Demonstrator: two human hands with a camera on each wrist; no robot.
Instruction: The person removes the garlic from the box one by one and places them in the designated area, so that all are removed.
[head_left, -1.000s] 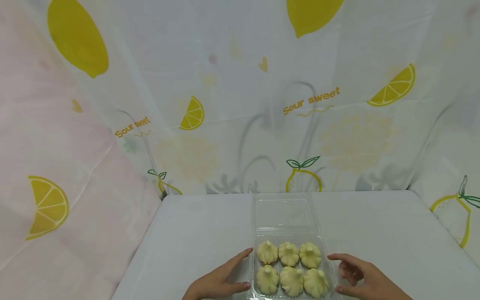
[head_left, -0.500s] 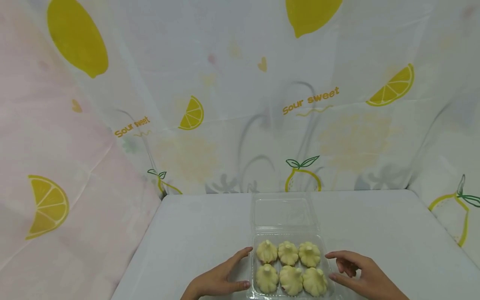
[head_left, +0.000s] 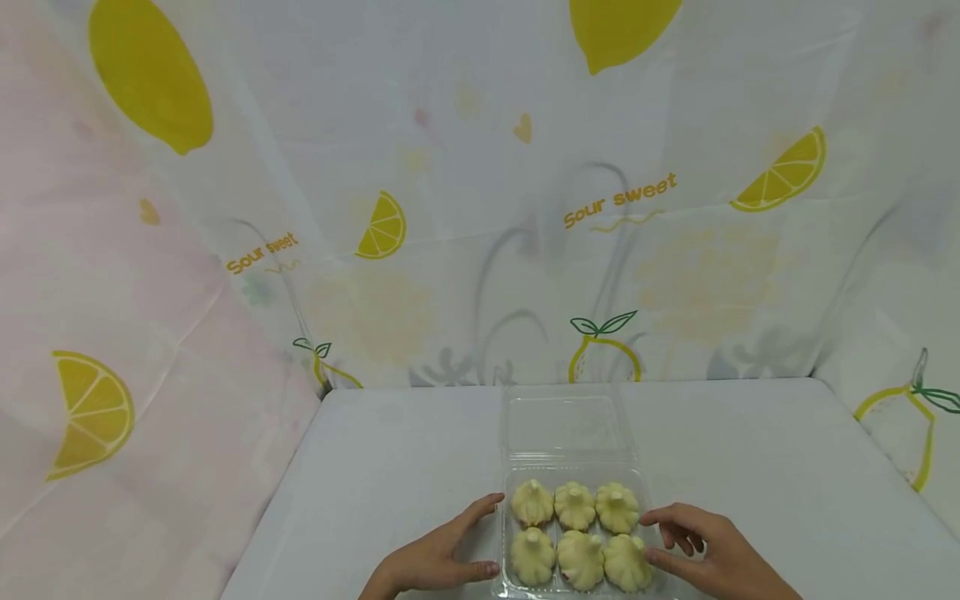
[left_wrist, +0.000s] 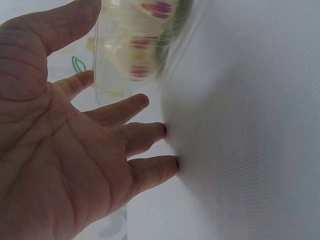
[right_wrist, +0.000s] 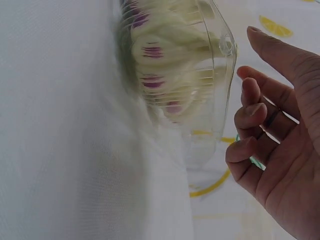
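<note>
A clear plastic clamshell box point(head_left: 641, 472) holds several pale garlic bulbs point(head_left: 581, 560) in two rows, stems up. Its lid point(head_left: 561, 427) lies folded back. At the box's left side is my left hand point(head_left: 438, 554), thumb and forefinger at the rim. The left wrist view shows that hand point(left_wrist: 65, 150) with fingers spread and lower fingertips on the tabletop. My right hand point(head_left: 708, 550) is over the right rim, fingertips close to the right-hand bulbs. In the right wrist view its fingers point(right_wrist: 251, 116) are loosely bent with nothing between them, beside garlic point(right_wrist: 155, 52) seen through the box wall.
A white-covered table point(head_left: 405, 450) carries the box near its front edge. Behind it hangs a pale cloth backdrop point(head_left: 450, 317) printed with lemons and lettering. A pinkish cloth wall point(head_left: 195, 400) closes the left side, and the backdrop continues along the right.
My right hand has moved left, from outside the box's right rim to over it, close to the bulbs. My left hand has stayed at the left side, and the garlic has not been moved.
</note>
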